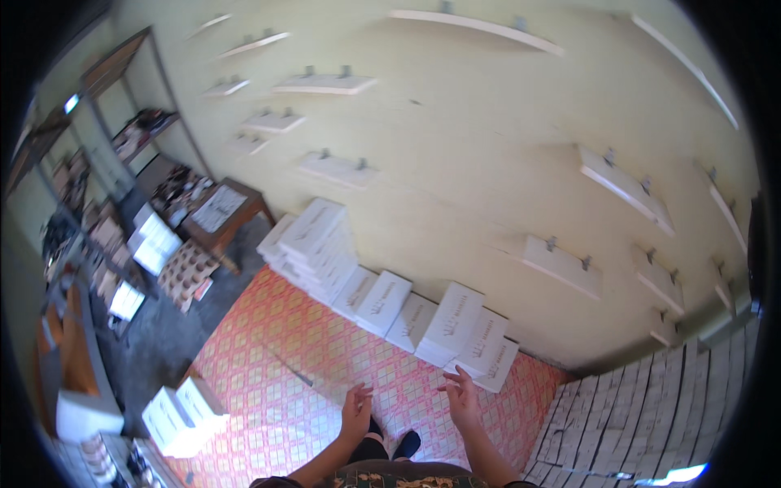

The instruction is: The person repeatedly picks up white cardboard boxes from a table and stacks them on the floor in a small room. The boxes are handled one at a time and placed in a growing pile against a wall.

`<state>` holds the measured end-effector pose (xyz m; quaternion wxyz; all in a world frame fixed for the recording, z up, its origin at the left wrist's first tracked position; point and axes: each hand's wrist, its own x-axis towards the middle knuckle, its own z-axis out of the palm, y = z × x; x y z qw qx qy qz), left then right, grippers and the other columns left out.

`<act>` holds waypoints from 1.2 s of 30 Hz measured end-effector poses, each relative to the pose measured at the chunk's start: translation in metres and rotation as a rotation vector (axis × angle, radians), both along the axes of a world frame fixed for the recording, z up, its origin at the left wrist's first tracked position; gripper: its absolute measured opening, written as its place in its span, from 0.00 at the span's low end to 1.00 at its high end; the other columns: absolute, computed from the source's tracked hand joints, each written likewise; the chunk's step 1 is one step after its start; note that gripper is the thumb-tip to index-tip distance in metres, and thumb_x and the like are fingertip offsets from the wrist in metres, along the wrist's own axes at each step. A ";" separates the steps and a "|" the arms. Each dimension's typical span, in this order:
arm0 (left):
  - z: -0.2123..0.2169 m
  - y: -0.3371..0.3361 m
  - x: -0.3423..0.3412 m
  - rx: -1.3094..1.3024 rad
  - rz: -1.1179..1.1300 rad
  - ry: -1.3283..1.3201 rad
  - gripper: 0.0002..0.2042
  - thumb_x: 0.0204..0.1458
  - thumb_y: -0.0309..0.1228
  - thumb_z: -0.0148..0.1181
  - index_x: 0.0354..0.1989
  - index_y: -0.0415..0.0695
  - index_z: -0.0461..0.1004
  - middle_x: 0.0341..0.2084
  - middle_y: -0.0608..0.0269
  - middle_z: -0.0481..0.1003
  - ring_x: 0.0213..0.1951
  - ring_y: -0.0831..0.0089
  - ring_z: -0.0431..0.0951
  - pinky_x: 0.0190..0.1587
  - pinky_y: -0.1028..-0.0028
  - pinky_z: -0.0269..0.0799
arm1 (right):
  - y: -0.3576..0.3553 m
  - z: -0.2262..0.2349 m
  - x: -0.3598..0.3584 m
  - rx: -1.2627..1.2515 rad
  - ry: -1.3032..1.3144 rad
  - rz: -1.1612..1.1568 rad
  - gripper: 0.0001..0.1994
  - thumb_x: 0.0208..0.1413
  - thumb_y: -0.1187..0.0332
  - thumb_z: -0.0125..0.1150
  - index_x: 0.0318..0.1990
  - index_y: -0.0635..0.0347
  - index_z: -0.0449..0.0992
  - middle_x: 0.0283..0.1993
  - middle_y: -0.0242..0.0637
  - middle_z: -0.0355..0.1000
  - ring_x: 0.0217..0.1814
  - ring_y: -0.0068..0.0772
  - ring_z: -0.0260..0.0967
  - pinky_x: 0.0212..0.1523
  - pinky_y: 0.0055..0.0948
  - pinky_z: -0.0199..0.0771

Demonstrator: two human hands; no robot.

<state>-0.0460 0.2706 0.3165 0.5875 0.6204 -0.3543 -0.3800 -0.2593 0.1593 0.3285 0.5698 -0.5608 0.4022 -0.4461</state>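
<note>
My left hand (356, 412) is held out in front of me above the patterned floor covering, fingers apart and a little bent, with nothing in it. To its right, my right hand (462, 398) is raised with its fingers spread and also holds nothing. A gap separates the two hands, and neither touches anything. Beyond the right hand, the nearest things are white cartons (480, 342) stacked low along the wall. More white boxes (381, 302) continue leftward to a taller stack (313, 232). My feet, in dark footwear (407, 445), show below and between the hands.
Red and yellow patterned flooring (268, 366) lies below. Small white shelves (325, 84) jut from the wall. Stacked cartons (634, 407) fill the right side; white boxes (183, 415) stand at left. Further left are a wooden table (244, 215), egg-tray-like cardboard (185, 272) and cluttered racks (146, 134).
</note>
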 end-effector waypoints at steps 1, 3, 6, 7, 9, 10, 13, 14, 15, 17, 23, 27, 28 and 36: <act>0.013 0.010 0.009 -0.011 0.048 -0.022 0.19 0.53 0.23 0.46 0.54 0.39 0.56 0.44 0.55 0.68 0.44 0.72 0.69 0.41 0.77 0.66 | 0.003 0.010 0.011 0.000 -0.043 0.045 0.25 0.55 0.77 0.46 0.61 0.61 0.51 0.50 0.44 0.63 0.38 0.27 0.68 0.40 0.24 0.69; 0.035 0.031 0.028 -0.034 0.154 -0.059 0.19 0.53 0.23 0.46 0.54 0.40 0.56 0.44 0.55 0.68 0.45 0.73 0.68 0.39 0.78 0.66 | 0.013 0.038 0.044 -0.014 -0.124 0.152 0.23 0.55 0.78 0.45 0.59 0.63 0.53 0.48 0.45 0.63 0.39 0.29 0.68 0.41 0.27 0.70; 0.061 0.076 0.068 -0.058 0.289 -0.080 0.19 0.52 0.22 0.47 0.53 0.41 0.57 0.43 0.57 0.69 0.45 0.74 0.69 0.38 0.77 0.66 | 0.035 0.059 0.108 -0.001 -0.204 0.356 0.21 0.55 0.78 0.44 0.57 0.64 0.53 0.46 0.45 0.63 0.40 0.30 0.67 0.41 0.28 0.70; 0.064 0.095 0.084 -0.061 0.346 -0.102 0.19 0.52 0.23 0.47 0.53 0.41 0.57 0.43 0.57 0.70 0.44 0.75 0.69 0.39 0.77 0.66 | 0.045 0.067 0.133 -0.008 -0.209 0.439 0.21 0.55 0.78 0.44 0.57 0.64 0.54 0.45 0.46 0.63 0.41 0.30 0.66 0.41 0.30 0.70; 0.067 0.136 0.117 -0.069 0.465 -0.096 0.17 0.53 0.23 0.47 0.52 0.41 0.58 0.42 0.58 0.70 0.43 0.75 0.70 0.39 0.77 0.66 | 0.068 0.080 0.188 -0.007 -0.218 0.595 0.20 0.55 0.79 0.43 0.56 0.64 0.54 0.45 0.46 0.63 0.40 0.31 0.65 0.41 0.30 0.70; 0.068 0.148 0.130 -0.069 0.510 -0.094 0.17 0.53 0.23 0.47 0.52 0.41 0.58 0.42 0.58 0.71 0.42 0.75 0.71 0.39 0.77 0.66 | 0.075 0.084 0.211 0.003 -0.221 0.647 0.20 0.55 0.79 0.43 0.56 0.64 0.54 0.44 0.45 0.64 0.39 0.31 0.66 0.40 0.29 0.70; 0.068 0.200 0.178 -0.113 0.630 -0.003 0.15 0.54 0.24 0.47 0.51 0.40 0.60 0.41 0.58 0.71 0.41 0.75 0.72 0.39 0.77 0.67 | 0.108 0.087 0.289 -0.014 -0.165 0.808 0.19 0.55 0.79 0.43 0.55 0.64 0.55 0.43 0.45 0.64 0.38 0.30 0.67 0.39 0.29 0.70; 0.079 0.214 0.194 -0.063 0.662 0.028 0.14 0.54 0.20 0.43 0.50 0.37 0.60 0.41 0.55 0.70 0.44 0.70 0.70 0.48 0.73 0.65 | 0.118 0.088 0.315 -0.027 -0.143 0.849 0.19 0.55 0.79 0.43 0.55 0.64 0.55 0.43 0.45 0.65 0.38 0.30 0.67 0.39 0.29 0.70; 0.082 0.235 0.213 -0.038 0.700 -0.011 0.13 0.54 0.20 0.43 0.49 0.37 0.60 0.40 0.55 0.70 0.43 0.70 0.71 0.47 0.73 0.66 | 0.133 0.089 0.344 -0.031 -0.157 0.893 0.19 0.55 0.79 0.43 0.55 0.64 0.55 0.42 0.45 0.65 0.38 0.30 0.66 0.38 0.29 0.70; 0.084 0.272 0.247 0.013 0.757 -0.080 0.11 0.54 0.20 0.44 0.47 0.36 0.62 0.39 0.55 0.71 0.42 0.70 0.71 0.46 0.73 0.67 | 0.160 0.096 0.399 -0.043 -0.180 0.966 0.19 0.55 0.79 0.43 0.55 0.64 0.55 0.41 0.45 0.65 0.38 0.29 0.66 0.38 0.29 0.70; 0.085 0.353 0.325 -0.068 0.966 -0.101 0.11 0.54 0.24 0.47 0.45 0.39 0.65 0.36 0.59 0.74 0.36 0.74 0.74 0.39 0.75 0.69 | 0.233 0.120 0.514 -0.032 -0.197 1.182 0.18 0.56 0.78 0.43 0.55 0.63 0.56 0.40 0.44 0.66 0.35 0.31 0.67 0.37 0.29 0.70; 0.085 0.378 0.360 -0.028 1.000 -0.024 0.10 0.54 0.26 0.47 0.44 0.38 0.66 0.36 0.59 0.74 0.36 0.74 0.73 0.40 0.75 0.68 | 0.249 0.117 0.569 0.011 -0.170 1.248 0.18 0.55 0.77 0.44 0.54 0.63 0.56 0.40 0.44 0.66 0.34 0.30 0.68 0.37 0.28 0.70; 0.079 0.383 0.367 -0.010 0.985 0.033 0.11 0.55 0.25 0.46 0.45 0.37 0.65 0.37 0.57 0.73 0.40 0.73 0.72 0.43 0.75 0.67 | 0.250 0.114 0.582 0.025 -0.164 1.256 0.18 0.55 0.77 0.44 0.54 0.63 0.56 0.40 0.44 0.66 0.34 0.30 0.68 0.36 0.28 0.70; 0.075 0.394 0.475 0.044 1.051 0.155 0.11 0.56 0.27 0.45 0.44 0.34 0.65 0.38 0.54 0.72 0.42 0.69 0.73 0.44 0.73 0.69 | 0.236 0.082 0.731 0.011 -0.057 1.176 0.16 0.56 0.76 0.44 0.53 0.63 0.58 0.37 0.42 0.67 0.34 0.29 0.67 0.34 0.28 0.71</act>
